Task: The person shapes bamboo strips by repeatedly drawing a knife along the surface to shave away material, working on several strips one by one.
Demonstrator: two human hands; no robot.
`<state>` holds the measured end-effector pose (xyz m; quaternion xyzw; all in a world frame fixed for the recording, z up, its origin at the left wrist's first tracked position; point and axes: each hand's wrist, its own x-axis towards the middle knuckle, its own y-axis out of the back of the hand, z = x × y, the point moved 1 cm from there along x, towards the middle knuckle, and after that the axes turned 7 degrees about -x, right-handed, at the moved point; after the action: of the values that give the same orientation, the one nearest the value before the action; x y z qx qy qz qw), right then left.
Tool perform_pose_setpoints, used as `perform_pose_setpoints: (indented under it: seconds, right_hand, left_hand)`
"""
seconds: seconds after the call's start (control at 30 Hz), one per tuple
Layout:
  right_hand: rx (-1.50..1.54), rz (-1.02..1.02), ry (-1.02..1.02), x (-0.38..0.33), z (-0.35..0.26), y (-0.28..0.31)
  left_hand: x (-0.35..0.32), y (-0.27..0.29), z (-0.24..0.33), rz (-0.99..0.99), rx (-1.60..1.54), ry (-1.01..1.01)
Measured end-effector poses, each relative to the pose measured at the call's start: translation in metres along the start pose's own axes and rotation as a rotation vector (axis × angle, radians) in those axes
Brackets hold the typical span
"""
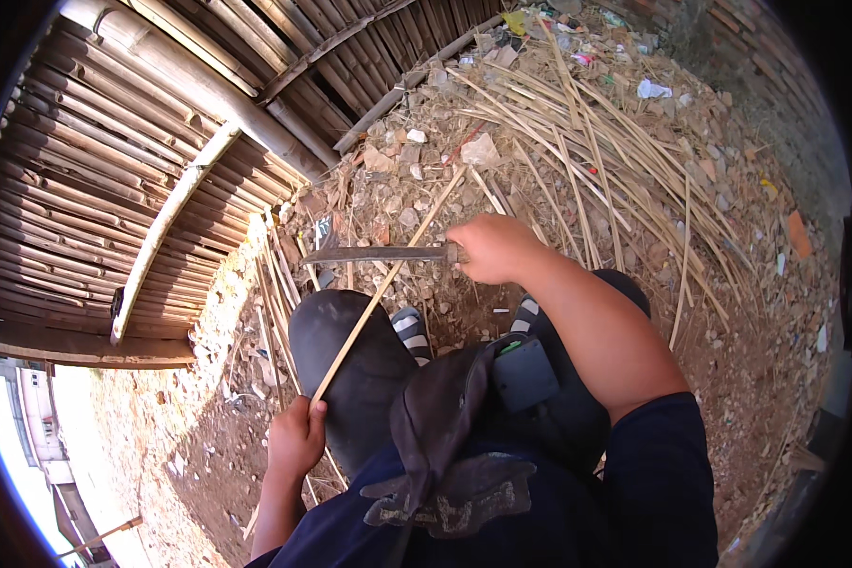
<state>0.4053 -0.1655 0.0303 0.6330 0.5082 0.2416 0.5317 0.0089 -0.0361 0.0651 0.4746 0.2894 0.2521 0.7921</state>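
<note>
My left hand is closed around the lower end of a thin bamboo strip. The strip slants up and away to the right, passing over my left knee. My right hand grips the handle of a long knife, whose dark blade points left. The blade crosses the strip along its upper part; whether it bears on the strip or only passes over it, I cannot tell. My right fingers wrap fully round the handle.
A large pile of split bamboo strips lies ahead to the right on stony ground. More strips lie beside my left leg. A bamboo-pole structure stands at the left, and a brick wall at the far right. Rubble and litter cover the ground.
</note>
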Motion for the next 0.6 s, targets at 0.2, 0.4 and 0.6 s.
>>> perform_pose_setpoints:
  seconds: [0.2, 0.4, 0.6]
  right_hand:
    - [0.075, 0.071, -0.037, 0.005, 0.012, 0.006]
    - [0.087, 0.143, 0.016, 0.000, -0.001, 0.010]
    - [0.112, 0.160, 0.013, 0.008, 0.016, -0.004]
  left_hand:
    - [-0.012, 0.003, -0.010, 0.038, -0.167, -0.074]
    - [-0.010, -0.003, -0.018, 0.021, -0.088, -0.017]
    - [-0.004, -0.007, -0.004, 0.043, -0.115, -0.056]
